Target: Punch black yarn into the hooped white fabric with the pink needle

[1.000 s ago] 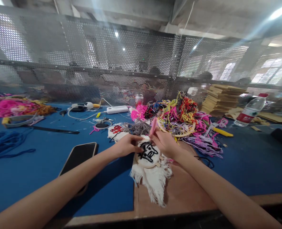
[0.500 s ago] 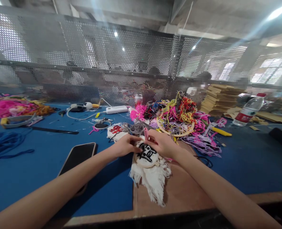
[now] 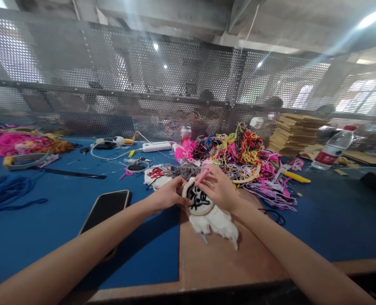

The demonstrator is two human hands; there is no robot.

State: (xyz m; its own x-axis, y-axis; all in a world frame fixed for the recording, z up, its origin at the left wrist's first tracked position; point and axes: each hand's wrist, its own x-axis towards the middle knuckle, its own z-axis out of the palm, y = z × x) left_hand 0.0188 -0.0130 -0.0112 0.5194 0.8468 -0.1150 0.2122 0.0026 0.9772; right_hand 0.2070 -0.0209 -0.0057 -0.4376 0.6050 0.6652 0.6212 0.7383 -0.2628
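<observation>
Wooden hoop point(image 3: 198, 198) holds cloth point(image 3: 218, 224) | left hand point(image 3: 165, 195) grips hoop | right hand point(image 3: 221, 190) pinches pink tool point(image 3: 202, 175)

head-worn view, facing forward-down, close over blue table point(image 3: 42, 228)

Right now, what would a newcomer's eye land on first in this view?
The eye goes first to the small embroidery hoop with a black stitched figure, tilted up at the centre between the left hand, gripping its rim, and the right hand, which holds a pink tool at its top edge. Just behind lies a bright tangle of yarn, and a dark phone lies left on the blue table.
</observation>
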